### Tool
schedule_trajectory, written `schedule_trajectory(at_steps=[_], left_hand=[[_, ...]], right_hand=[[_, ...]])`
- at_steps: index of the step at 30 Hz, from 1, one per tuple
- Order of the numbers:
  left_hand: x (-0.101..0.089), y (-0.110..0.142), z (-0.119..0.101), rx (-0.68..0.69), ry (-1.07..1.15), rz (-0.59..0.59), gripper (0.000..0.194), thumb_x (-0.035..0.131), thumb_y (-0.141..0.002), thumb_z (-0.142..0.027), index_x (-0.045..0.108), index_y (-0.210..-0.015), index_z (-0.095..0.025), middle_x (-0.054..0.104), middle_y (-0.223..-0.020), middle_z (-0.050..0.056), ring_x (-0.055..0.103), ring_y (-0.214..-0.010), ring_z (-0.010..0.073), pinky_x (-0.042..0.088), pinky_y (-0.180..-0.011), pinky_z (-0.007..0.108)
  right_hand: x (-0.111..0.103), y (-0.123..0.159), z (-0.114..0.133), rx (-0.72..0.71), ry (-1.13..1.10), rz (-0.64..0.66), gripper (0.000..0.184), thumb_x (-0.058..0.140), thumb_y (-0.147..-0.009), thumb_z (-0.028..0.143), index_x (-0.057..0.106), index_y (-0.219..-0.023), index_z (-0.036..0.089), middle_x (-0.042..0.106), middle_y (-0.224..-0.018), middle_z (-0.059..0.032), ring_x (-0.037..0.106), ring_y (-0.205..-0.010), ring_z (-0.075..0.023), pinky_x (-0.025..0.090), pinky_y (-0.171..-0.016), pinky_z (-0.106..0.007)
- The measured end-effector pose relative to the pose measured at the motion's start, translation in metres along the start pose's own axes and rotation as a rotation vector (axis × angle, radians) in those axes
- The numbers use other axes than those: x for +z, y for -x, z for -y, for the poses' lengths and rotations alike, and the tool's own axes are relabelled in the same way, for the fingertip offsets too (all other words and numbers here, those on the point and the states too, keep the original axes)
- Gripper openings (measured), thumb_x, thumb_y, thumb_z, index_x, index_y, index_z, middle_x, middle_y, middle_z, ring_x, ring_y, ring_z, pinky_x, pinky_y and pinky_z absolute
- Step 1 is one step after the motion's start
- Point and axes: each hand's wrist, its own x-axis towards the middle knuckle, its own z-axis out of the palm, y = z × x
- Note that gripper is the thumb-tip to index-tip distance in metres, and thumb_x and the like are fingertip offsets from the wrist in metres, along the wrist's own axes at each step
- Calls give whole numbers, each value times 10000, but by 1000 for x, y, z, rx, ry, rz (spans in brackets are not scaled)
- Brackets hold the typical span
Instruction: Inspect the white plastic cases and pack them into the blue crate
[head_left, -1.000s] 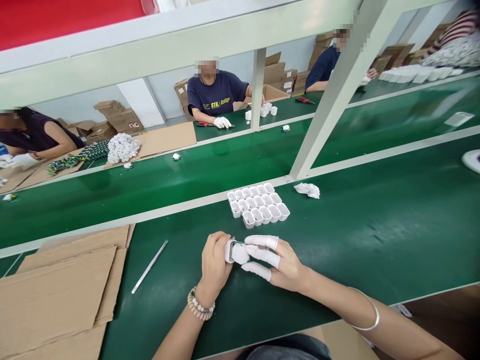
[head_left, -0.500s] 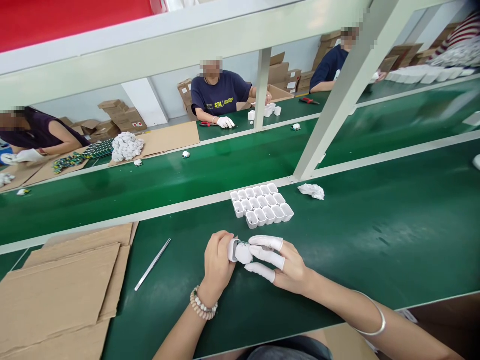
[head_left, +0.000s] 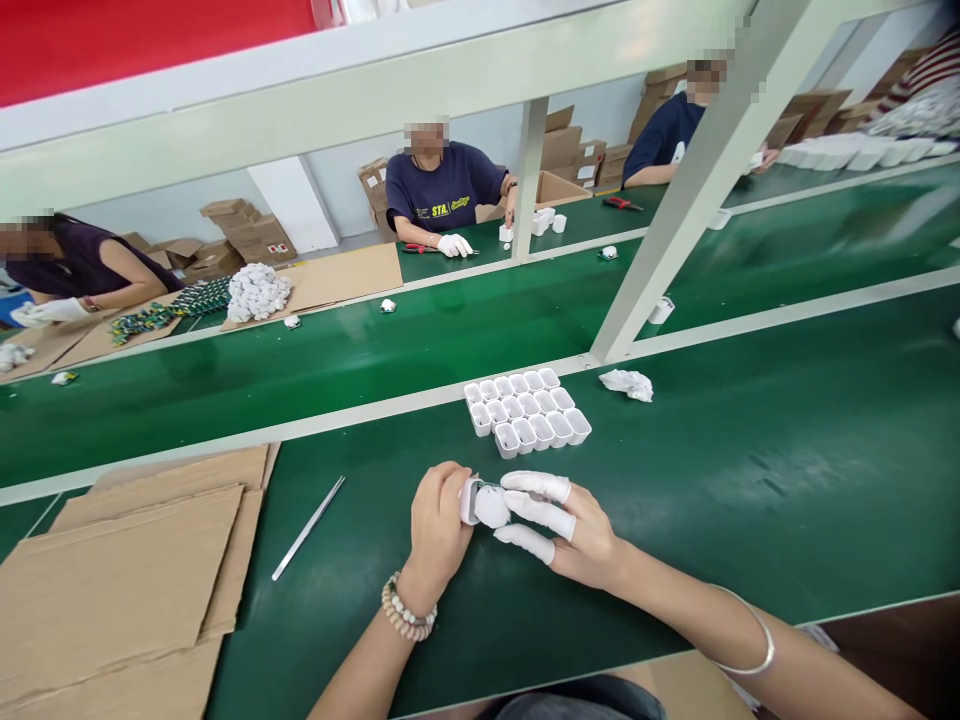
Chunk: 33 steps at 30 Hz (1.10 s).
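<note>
Both my hands meet over the green table around a small white plastic housing. My left hand, with a bead bracelet at the wrist, is curled round its left side. My right hand, wearing white finger cots, pinches the housing's right side with thumb and fingers. Just beyond my hands stands a block of several open white plastic shells in rows.
Metal tweezers lie left of my hands, beside flat cardboard sheets. A crumpled white wad lies near a slanted white frame post. Beyond a green conveyor belt, other people sit working among cardboard boxes.
The view has shifted slightly, so everything sits a little further right. My hands keep the same grip on the white housing.
</note>
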Motion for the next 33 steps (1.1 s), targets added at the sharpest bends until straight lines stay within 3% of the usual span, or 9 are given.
schedule_trajectory(at_steps=[16, 22, 24, 28, 33], left_hand=[[0, 0, -2, -20, 22, 45, 264, 519, -872, -87, 515, -1128, -150, 593, -1009, 111, 603, -876, 211, 553, -709, 329], [2, 5, -7, -48, 79, 91, 285, 488, -883, -86, 494, -1158, -162, 577, -1037, 106, 600, -899, 205, 552, -725, 327], [2, 7, -10, -49, 107, 107, 288, 485, -888, -104, 484, -1168, -172, 569, -1043, 102, 601, -901, 203, 554, -723, 327], [5, 10, -15, -129, 234, 138, 279, 490, -887, -123, 475, -1158, -189, 559, -1040, 88, 599, -885, 190, 551, -721, 316], [8, 13, -17, -255, 374, 159, 393, 516, -829, -94, 441, -1199, -204, 555, -1070, 84, 604, -938, 203, 554, -794, 359]], right_hand=[[1, 1, -1, -13, 38, 16, 323, 725, -838, 232, 623, -1136, 161, 666, -1047, -144, 693, -861, -210, 591, -691, -329], [5, 6, -3, -20, 46, 37, 352, 728, -834, 241, 620, -1158, 160, 654, -1074, -145, 677, -954, -234, 576, -730, -337], [7, 7, -1, 3, 49, 64, 313, 699, -861, 271, 621, -1149, 178, 638, -1092, -134, 675, -889, -205, 571, -714, -325], [12, 8, 0, 82, 21, 175, 277, 615, -919, 337, 613, -1158, 196, 570, -1150, -141, 621, -716, -138, 561, -640, -306], [13, 11, -1, 86, 36, 216, 292, 621, -913, 331, 601, -1164, 185, 536, -1244, -186, 647, -792, -178, 577, -690, -362]])
